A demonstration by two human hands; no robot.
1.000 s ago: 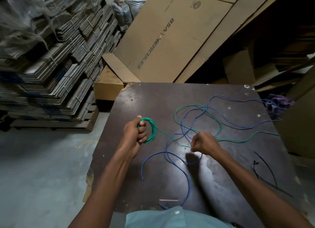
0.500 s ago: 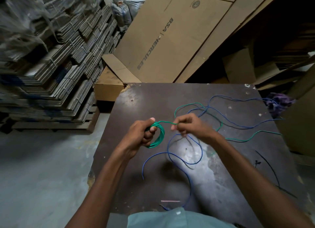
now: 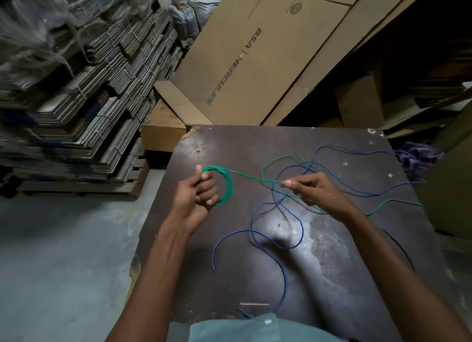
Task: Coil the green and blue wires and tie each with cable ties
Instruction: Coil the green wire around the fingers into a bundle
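Here, largest first:
Cardboard sheet [image 3: 258, 58]: leaning beyond the far edge of the tabletop, printed lettering showing upside down.
Tabletop [image 3: 332, 277]: dark and scuffed, carrying all the wires.
Blue wire [image 3: 278, 242]: lying loose in wide loops from the near edge up toward the far right corner, crossing the green one mid-table.
Green wire [image 3: 255, 178]: partly wound into a small coil over the left side, one strand running taut to the right, the rest trailing toward the right edge.
Left hand [image 3: 196, 196]: gripping the green coil, fingers curling through it.
Right hand [image 3: 314, 191]: pinching the taut green strand between thumb and fingertips.
Cable ties [image 3: 398, 247]: thin, black, lying near the right edge.
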